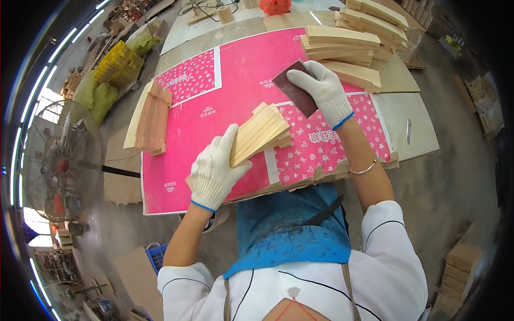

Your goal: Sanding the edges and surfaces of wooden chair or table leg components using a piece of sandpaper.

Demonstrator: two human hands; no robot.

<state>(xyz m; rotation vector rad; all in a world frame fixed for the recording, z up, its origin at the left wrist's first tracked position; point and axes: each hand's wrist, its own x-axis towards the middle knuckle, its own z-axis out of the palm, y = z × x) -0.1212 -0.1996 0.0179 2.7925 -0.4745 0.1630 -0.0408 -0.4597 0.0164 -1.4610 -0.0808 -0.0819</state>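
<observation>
My left hand (215,170), in a white knit glove with a blue cuff, is closed round a bundle of pale wooden slats (259,132). The slats lie side by side and tilt up to the right above the pink printed sheet (235,69) on the table. In my right hand (325,88), gloved the same way, is a flat dark reddish-brown piece of sandpaper (297,90). The thumb presses on its face, and its backing is hidden. The sandpaper is held apart from the slats, to their upper right.
Stacked wooden slats (342,45) stand at the table's far right, and another stack (149,119) at its left edge. A large floor fan (63,163) is on the left. Behind it are a yellow crate (119,63) and green sacks (99,96). An orange-red bag (275,6) lies at the far edge.
</observation>
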